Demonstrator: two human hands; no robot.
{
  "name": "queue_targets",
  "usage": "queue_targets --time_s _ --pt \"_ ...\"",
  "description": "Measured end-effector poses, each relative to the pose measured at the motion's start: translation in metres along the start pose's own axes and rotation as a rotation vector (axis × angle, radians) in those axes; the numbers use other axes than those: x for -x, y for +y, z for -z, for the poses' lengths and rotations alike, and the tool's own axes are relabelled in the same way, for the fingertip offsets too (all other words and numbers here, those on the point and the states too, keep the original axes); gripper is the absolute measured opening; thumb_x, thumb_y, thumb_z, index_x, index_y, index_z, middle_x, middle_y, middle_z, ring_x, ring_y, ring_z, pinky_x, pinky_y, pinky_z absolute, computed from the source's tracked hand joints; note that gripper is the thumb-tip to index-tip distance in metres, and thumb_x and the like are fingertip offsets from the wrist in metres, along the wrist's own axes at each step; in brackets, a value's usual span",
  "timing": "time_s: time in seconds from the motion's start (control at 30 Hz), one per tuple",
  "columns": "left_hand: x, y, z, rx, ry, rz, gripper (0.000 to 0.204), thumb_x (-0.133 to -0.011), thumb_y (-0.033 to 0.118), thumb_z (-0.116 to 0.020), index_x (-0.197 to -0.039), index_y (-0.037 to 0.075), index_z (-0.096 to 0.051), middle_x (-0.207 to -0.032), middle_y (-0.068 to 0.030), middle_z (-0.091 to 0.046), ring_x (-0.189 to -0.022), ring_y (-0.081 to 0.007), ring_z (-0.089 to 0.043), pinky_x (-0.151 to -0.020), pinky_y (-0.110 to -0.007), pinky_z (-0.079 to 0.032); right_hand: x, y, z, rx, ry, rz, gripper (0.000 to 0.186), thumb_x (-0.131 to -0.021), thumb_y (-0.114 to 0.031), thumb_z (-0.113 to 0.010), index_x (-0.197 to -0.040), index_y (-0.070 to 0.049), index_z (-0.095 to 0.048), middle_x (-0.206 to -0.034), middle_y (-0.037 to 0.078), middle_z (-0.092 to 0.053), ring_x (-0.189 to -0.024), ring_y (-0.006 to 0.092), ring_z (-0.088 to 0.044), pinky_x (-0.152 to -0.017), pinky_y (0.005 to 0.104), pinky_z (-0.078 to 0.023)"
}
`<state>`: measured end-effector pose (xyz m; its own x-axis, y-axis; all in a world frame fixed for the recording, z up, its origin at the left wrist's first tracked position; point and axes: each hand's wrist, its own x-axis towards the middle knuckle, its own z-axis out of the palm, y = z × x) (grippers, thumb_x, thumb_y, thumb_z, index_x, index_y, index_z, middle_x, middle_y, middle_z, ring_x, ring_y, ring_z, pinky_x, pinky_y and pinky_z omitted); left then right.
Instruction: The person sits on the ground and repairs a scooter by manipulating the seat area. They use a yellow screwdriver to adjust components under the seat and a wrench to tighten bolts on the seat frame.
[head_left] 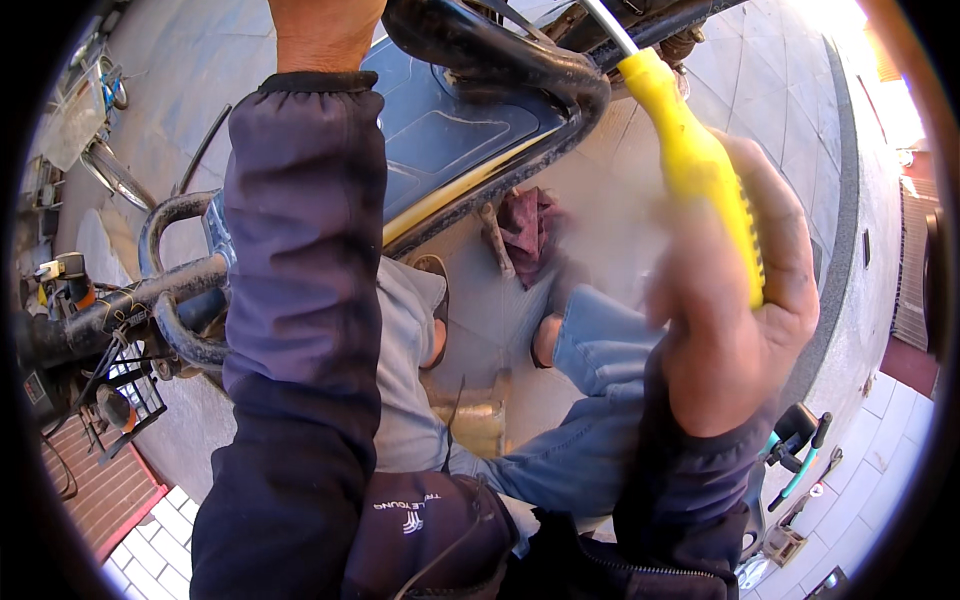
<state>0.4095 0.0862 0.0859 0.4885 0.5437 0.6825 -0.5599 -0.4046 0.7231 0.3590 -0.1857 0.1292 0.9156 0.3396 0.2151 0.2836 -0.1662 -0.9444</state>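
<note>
My right hand [745, 345], smeared by motion, is wrapped round the yellow handle of a screwdriver [690, 130]. The metal shaft points up and to the left, toward the dark frame of a vehicle, and the tip is cut off by the upper edge. On the left my arm in a dark sleeve [300, 230] stretches up across the vehicle. Only the wrist shows there; the hand lies beyond the upper edge. Between the arms are a thick black bent tube [540, 75] and a blue floor panel [450, 140] with a yellow edge.
A dark red rag [525, 235] lies on the floor beyond my feet. I sit low on a yellowish seat [475, 425], knees apart. Metal bars [150, 290] and cables are at the left. A teal-handled object [795, 470] stands at the lower right, near white tiles.
</note>
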Motion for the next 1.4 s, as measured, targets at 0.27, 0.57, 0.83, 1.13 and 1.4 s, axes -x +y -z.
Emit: queue_targets --time_s 0.27,0.57,0.83,1.13,1.4 --pt "0.001 0.002 -0.003 0.034 0.042 -0.01 0.028 -0.087 0.012 -0.06 -0.107 -0.008 -0.06 -0.092 -0.0064 -0.064 -0.081 -0.0109 -0.058 -0.076 -0.024 -0.046 -0.001 0.004 0.0 0.015 -0.019 0.031 0.038 -0.085 -0.009 -0.058 -0.121 0.002 -0.052 -0.083 0.007 -0.063 -0.05 0.0046 -0.047 -0.045 0.0162 -0.037" --pt "0.001 0.006 -0.001 0.006 0.027 0.032 0.029 -0.087 0.012 -0.059 -0.109 -0.008 -0.059 -0.093 -0.0073 -0.064 -0.082 -0.012 -0.059 -0.075 -0.025 -0.047 -0.008 0.021 -0.002 0.201 -0.005 0.432 0.041 -0.083 -0.004 -0.063 -0.122 0.001 -0.052 -0.107 0.015 -0.061 -0.082 0.0143 -0.063 -0.07 0.0186 -0.05" --pt "-0.002 0.001 0.002 -0.005 0.027 0.023 0.03 -0.087 0.011 -0.06 -0.109 -0.008 -0.058 -0.094 -0.0078 -0.064 -0.083 -0.0118 -0.059 -0.076 -0.024 -0.047 -0.012 0.002 -0.002 0.386 0.133 0.479 0.038 -0.08 -0.013 -0.069 -0.114 -0.002 -0.057 -0.106 0.015 -0.062 -0.08 0.0155 -0.064 -0.067 0.0189 -0.051" --pt "-0.004 -0.005 -0.002 0.023 0.013 -0.059 0.024 -0.085 0.01 -0.062 -0.102 -0.007 -0.061 -0.09 -0.0088 -0.067 -0.08 -0.0113 -0.06 -0.072 -0.023 -0.047 -0.012 -0.009 0.004 0.373 0.059 0.599 0.034 -0.083 -0.01 -0.066 -0.113 0.0 -0.055 -0.105 0.019 -0.062 -0.085 0.0235 -0.067 -0.075 0.0295 -0.055" --pt "-0.002 0.002 0.0 -0.209 0.066 -0.18 0.023 -0.084 0.014 -0.06 -0.096 -0.005 -0.063 -0.081 -0.0158 -0.067 -0.073 -0.0192 -0.063 -0.068 -0.029 -0.048 -0.009 -0.026 -0.005 0.617 0.067 0.584 0.035 -0.088 -0.021 -0.061 -0.115 0.001 -0.057 -0.096 0.016 -0.066 -0.067 0.0129 -0.063 -0.057 0.0187 -0.049"
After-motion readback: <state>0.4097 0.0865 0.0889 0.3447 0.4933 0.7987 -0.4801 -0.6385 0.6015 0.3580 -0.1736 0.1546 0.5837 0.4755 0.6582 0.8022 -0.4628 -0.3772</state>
